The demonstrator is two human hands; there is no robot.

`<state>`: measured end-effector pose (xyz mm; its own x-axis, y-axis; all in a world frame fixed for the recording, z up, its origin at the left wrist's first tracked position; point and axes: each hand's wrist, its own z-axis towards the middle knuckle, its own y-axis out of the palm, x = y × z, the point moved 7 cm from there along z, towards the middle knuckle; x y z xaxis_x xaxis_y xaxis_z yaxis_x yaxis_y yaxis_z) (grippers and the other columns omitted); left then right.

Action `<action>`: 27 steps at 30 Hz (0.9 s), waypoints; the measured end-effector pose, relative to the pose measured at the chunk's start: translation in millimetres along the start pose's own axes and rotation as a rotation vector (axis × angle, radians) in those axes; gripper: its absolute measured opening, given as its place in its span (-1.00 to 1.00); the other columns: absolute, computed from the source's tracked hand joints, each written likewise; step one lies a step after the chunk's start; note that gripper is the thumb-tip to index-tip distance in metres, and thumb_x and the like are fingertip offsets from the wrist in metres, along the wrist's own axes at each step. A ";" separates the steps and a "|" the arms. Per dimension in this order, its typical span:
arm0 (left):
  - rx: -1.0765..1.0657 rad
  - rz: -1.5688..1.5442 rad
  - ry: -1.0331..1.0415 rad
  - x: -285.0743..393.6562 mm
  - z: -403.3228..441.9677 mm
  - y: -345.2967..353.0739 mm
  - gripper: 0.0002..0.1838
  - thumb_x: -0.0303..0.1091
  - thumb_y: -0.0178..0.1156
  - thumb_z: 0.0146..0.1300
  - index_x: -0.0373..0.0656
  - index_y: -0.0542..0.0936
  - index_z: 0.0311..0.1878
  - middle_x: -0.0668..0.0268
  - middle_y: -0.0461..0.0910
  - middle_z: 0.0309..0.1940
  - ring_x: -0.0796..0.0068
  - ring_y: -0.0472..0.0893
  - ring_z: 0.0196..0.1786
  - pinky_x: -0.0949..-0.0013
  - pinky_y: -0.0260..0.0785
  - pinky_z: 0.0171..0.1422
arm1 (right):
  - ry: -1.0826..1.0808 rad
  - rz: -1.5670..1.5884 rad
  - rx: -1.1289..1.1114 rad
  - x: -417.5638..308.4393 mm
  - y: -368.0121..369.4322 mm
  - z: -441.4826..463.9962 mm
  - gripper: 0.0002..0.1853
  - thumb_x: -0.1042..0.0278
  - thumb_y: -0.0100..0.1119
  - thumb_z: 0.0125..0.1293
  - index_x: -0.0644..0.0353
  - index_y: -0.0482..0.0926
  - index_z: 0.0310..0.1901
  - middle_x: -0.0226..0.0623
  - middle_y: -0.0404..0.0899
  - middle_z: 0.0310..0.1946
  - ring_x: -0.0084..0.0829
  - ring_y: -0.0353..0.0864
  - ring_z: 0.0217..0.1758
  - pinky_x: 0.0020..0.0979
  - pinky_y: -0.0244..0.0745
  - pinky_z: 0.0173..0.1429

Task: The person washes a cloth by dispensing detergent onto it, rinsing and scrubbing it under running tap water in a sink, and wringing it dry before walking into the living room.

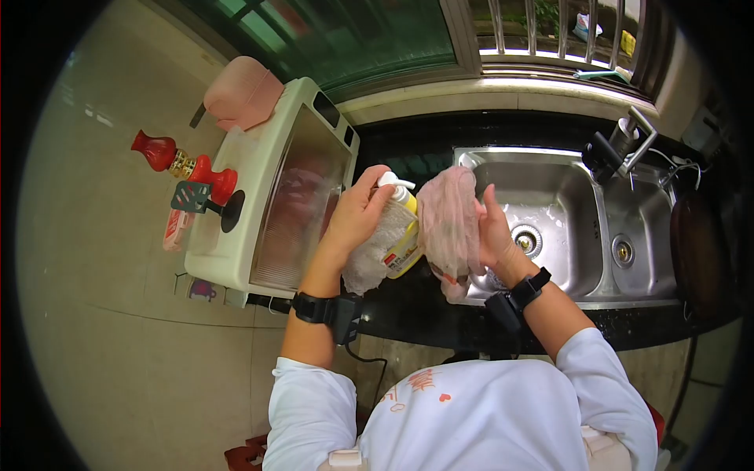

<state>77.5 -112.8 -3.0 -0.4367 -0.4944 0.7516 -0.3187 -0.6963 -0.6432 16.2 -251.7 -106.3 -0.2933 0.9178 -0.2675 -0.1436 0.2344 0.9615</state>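
My left hand is closed at the white pump head of a yellow pump bottle, with the thumb against the pump. A greyish mesh-like cloth hangs or lies beside the bottle, below this hand; whether the hand also grips it I cannot tell. My right hand holds a thin, crumpled pink cloth, thumb raised and the fingers mostly hidden behind the fabric. The cloth is close to the pump spout, at the left edge of the steel sink.
The sink has two basins, with a faucet at the back right. On the left stands a white cabinet bearing a pink container and a red lamp-shaped ornament. A dark round board leans at the right. Behind is a barred window.
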 end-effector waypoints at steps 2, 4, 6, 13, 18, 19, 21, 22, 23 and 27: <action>0.011 -0.145 0.038 -5.3 -1.1 0.4 -0.68 -0.28 -0.03 0.30 -0.25 0.38 0.05 0.32 0.52 -0.19 0.63 0.44 -0.17 0.55 0.29 -0.06 | -0.029 0.001 -0.009 -11.8 6.3 3.0 -0.21 -0.40 -0.29 0.14 0.07 0.12 0.25 -0.20 0.22 0.20 -0.20 0.22 0.24 -0.13 0.13 0.28; 0.016 -0.177 0.035 -10.1 -0.5 1.4 -0.65 -0.27 -0.04 0.30 -0.26 0.36 0.08 0.32 0.52 -0.17 0.63 0.45 -0.16 0.55 0.29 -0.04 | -0.084 -0.001 -0.018 -23.1 11.0 10.0 -0.19 -0.41 -0.27 0.12 0.06 0.12 0.25 -0.20 0.21 0.20 -0.18 0.22 0.24 -0.11 0.16 0.26; 0.023 -0.209 0.036 -13.3 2.0 2.3 -0.62 -0.26 -0.05 0.31 -0.27 0.35 0.11 0.31 0.53 -0.15 0.62 0.46 -0.15 0.54 0.29 -0.02 | -0.045 -0.015 -0.049 -23.1 15.1 15.5 -0.20 -0.40 -0.29 0.14 0.07 0.12 0.25 -0.20 0.21 0.20 -0.20 0.22 0.24 -0.12 0.16 0.26; 0.091 -0.303 -0.073 -20.2 4.2 -1.8 -0.61 -0.14 0.05 0.25 -0.25 0.49 -0.02 0.37 0.56 -0.27 0.69 0.46 -0.22 0.58 0.29 -0.12 | 0.011 -0.051 0.009 0.3 16.0 18.9 -0.25 -0.35 -0.42 0.22 0.11 0.16 0.22 -0.21 0.27 0.16 -0.26 0.26 0.21 -0.22 0.17 0.27; 0.163 -0.187 -0.116 -23.2 2.6 -3.5 -0.64 -0.12 0.13 0.18 -0.16 0.55 -0.07 0.36 0.59 -0.33 0.68 0.48 -0.27 0.59 0.31 -0.17 | 0.015 -0.066 -0.019 5.1 16.5 17.6 -0.25 -0.34 -0.47 0.23 0.11 0.11 0.25 -0.22 0.24 0.18 -0.27 0.25 0.22 -0.22 0.16 0.27; 0.181 -0.154 -0.130 -24.1 2.2 -4.3 -0.66 -0.12 0.15 0.16 -0.14 0.56 -0.11 0.37 0.59 -0.37 0.67 0.49 -0.29 0.58 0.31 -0.20 | 0.013 -0.091 -0.039 6.1 17.4 18.3 -0.23 -0.36 -0.49 0.22 0.11 0.06 0.26 -0.23 0.21 0.20 -0.28 0.23 0.24 -0.21 0.15 0.28; 0.199 -0.120 -0.150 -22.5 0.6 -4.9 -0.69 -0.12 0.17 0.14 -0.12 0.58 -0.15 0.38 0.59 -0.40 0.67 0.49 -0.31 0.57 0.31 -0.22 | 0.006 -0.078 -0.030 8.9 17.9 18.5 -0.24 -0.35 -0.50 0.22 0.10 0.06 0.27 -0.23 0.21 0.20 -0.27 0.23 0.24 -0.20 0.15 0.28; 0.173 -0.102 -0.149 -18.4 0.4 -3.3 -0.70 -0.11 0.16 0.13 -0.10 0.58 -0.17 0.39 0.59 -0.44 0.65 0.50 -0.35 0.55 0.31 -0.25 | -0.006 -0.070 -0.026 9.3 17.8 19.1 -0.24 -0.35 -0.51 0.23 0.10 0.06 0.27 -0.23 0.21 0.20 -0.27 0.23 0.24 -0.18 0.15 0.28; 0.147 -0.084 -0.146 -16.1 0.7 -1.3 -0.71 -0.09 0.16 0.12 -0.08 0.59 -0.20 0.40 0.58 -0.47 0.63 0.50 -0.38 0.53 0.30 -0.27 | -0.004 -0.069 -0.023 10.1 16.4 19.8 -0.24 -0.35 -0.51 0.23 0.10 0.06 0.27 -0.23 0.21 0.20 -0.27 0.23 0.24 -0.18 0.15 0.28; 0.136 0.084 -0.170 -17.8 0.2 -1.3 -0.71 -0.04 0.12 0.12 -0.02 0.59 -0.23 0.41 0.56 -0.51 0.58 0.49 -0.45 0.48 0.29 -0.32 | -0.014 -0.021 -0.031 11.4 18.7 19.7 -0.25 -0.33 -0.51 0.24 0.12 0.08 0.26 -0.20 0.22 0.18 -0.24 0.24 0.23 -0.16 0.15 0.27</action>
<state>85.8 -103.2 -15.6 -0.3050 -0.6262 0.7175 -0.1655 -0.7071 -0.6874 28.8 -230.6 -90.1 -0.2769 0.9171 -0.2867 -0.1788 0.2440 0.9532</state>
